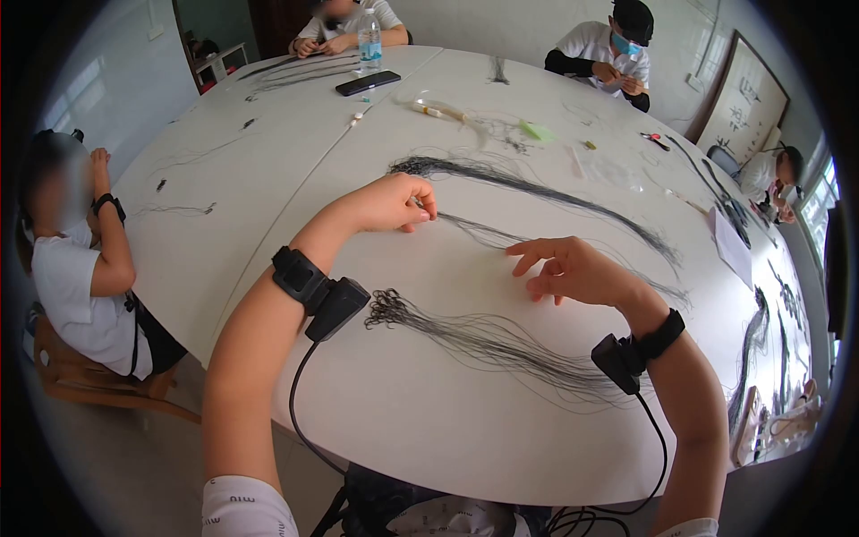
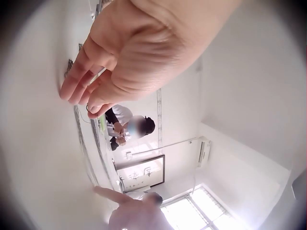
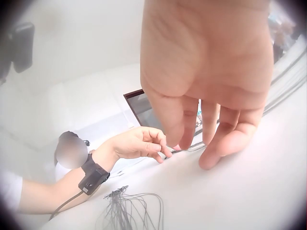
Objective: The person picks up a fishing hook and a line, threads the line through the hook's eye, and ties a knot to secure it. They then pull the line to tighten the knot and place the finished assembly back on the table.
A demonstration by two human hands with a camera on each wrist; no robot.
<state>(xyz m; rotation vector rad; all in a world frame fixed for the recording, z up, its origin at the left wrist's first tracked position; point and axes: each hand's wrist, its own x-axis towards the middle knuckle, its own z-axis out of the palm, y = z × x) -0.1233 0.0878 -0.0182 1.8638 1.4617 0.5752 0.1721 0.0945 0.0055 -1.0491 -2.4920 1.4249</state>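
Observation:
My left hand [image 1: 389, 204] pinches the end of a thin bundle of dark strands [image 1: 474, 228] between thumb and fingers, just below a thicker dark bundle [image 1: 546, 194]. To its right, my right hand [image 1: 573, 268] hovers by the thin strands with fingers loosely bent and parted, holding nothing visible. In the left wrist view, the thumb and fingertips of my left hand [image 2: 129, 57] meet. The right wrist view has my right hand [image 3: 206, 72] with fingers spread over the white table. Nearer me lies another bundle [image 1: 483, 340] with looped ends at its left.
Around the white table [image 1: 429, 447] sit several people. Toward the far side are a phone [image 1: 368, 83], a water bottle [image 1: 369, 40], a green paper [image 1: 537, 131] and small tools. More dark bundles [image 1: 752, 345] lie along the right edge, near a white sheet [image 1: 729, 246].

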